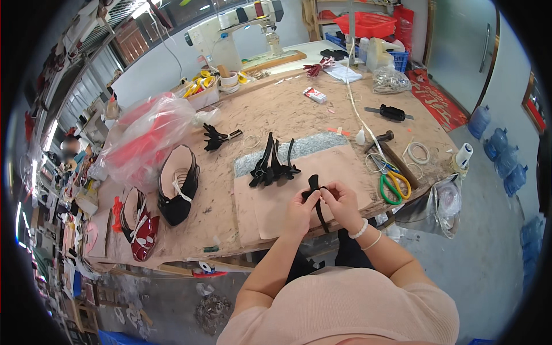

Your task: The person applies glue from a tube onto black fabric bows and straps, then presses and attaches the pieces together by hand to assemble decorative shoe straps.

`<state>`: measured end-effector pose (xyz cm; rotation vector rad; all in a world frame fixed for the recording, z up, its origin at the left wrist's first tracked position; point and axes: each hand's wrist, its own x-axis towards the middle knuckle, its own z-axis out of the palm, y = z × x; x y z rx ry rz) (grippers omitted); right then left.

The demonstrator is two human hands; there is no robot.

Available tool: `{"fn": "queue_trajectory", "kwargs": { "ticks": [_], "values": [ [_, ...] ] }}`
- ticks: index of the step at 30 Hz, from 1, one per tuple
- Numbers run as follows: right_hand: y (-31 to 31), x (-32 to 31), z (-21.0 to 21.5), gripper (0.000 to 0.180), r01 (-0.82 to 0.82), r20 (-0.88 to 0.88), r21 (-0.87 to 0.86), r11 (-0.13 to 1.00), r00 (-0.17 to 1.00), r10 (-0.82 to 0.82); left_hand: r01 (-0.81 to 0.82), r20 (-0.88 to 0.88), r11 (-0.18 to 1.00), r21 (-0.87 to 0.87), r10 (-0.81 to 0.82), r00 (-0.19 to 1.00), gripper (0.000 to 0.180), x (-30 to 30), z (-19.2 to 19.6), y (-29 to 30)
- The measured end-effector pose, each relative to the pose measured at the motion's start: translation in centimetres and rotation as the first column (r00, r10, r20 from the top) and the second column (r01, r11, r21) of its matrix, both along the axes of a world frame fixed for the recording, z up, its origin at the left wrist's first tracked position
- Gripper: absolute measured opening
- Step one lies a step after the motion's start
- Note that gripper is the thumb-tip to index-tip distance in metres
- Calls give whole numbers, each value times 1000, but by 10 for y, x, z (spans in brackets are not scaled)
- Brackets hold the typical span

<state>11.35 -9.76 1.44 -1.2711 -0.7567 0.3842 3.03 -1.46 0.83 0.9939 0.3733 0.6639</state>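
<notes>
Near the table's front edge, my left hand [300, 208] and my right hand [344, 203] meet with fingertips pinched together on a black fabric strip [321, 217]. Its upper end looks like a bow or folded loop [313, 182], rising between the hands; fingers hide part of it. Beneath them lies a pale pink sheet [270, 214] over a grey slab [247, 167]. A pile of similar black strips [270, 170] rests just beyond my left hand. A tied bundle of black strips [217, 138] lies farther left.
To the right are scissors [392, 185] with green and orange handles, a hammer [388, 138] and a cord ring [418, 153]. Black shoes [172, 208], a dark red shoe [145, 240] and a plastic bag [146, 129] occupy the left. A sewing machine [221, 46] stands at the back.
</notes>
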Motion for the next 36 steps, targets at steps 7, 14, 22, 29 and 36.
{"fn": "queue_trajectory", "kwargs": {
  "ticks": [7, 14, 22, 29, 36],
  "values": [
    [1, -13, 6, 8, -28, -572, 287, 957, 797, 195, -102, 93, 994, 26, 99, 991, 16, 9, 2, -14],
    [-5, 11, 1, 7, -78, -468, 194, 978, 869, 163, -21, -5, 1000, 19, 21, 1000, 16, 2, 10, -6],
    [-12, 9, 8, 10, -220, -118, -71, 973, 970, 210, 100, 18, 990, -96, -99, 995, 13, -3, -9, 5],
    [-20, 12, 15, 10, -297, -229, -46, 954, 933, 280, 122, -79, 985, -120, -132, 988, 9, -6, 4, 3],
    [-14, 10, 8, 10, -101, -262, 11, 995, 960, 100, 59, 5, 995, -81, -59, 998, 5, -7, -1, -6]
  ]
}}
